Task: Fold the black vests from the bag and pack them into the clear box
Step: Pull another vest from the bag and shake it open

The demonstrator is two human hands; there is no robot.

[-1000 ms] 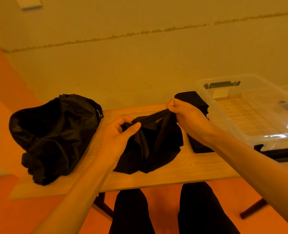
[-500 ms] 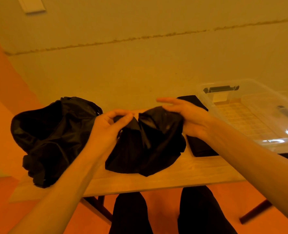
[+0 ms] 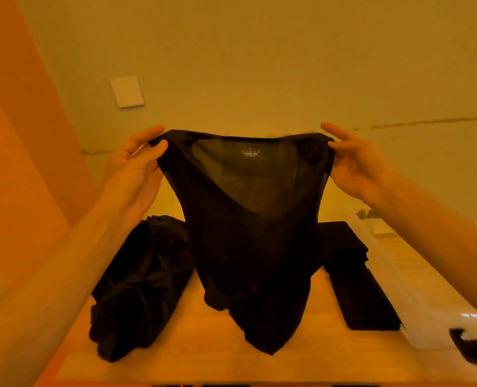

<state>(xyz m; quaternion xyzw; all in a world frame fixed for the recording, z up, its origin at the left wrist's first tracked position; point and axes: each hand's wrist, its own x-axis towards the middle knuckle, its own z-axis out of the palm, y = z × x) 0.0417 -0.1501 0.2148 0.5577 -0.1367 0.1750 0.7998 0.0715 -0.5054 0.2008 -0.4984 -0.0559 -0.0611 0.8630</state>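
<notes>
A thin black vest point(image 3: 248, 233) hangs spread out in the air above the wooden table point(image 3: 203, 356), its lower end crumpled on the tabletop. My left hand point(image 3: 136, 169) pinches its left shoulder strap and my right hand point(image 3: 354, 163) pinches the right strap, both at about the same height. The black bag point(image 3: 139, 286) slumps on the table to the left of the vest. A stack of folded black vests point(image 3: 357, 277) lies to the right. The clear box point(image 3: 416, 297) stands at the far right, blurred and partly out of frame.
A dark latch point(image 3: 474, 347) of the box shows at the lower right edge. The wall stands close behind the table, with a white switch plate point(image 3: 127, 92) on it. An orange surface fills the left side.
Both hands have lifted the bunched vest off the table and pulled it apart, so it now hangs open by its straps. My view has tilted upward.
</notes>
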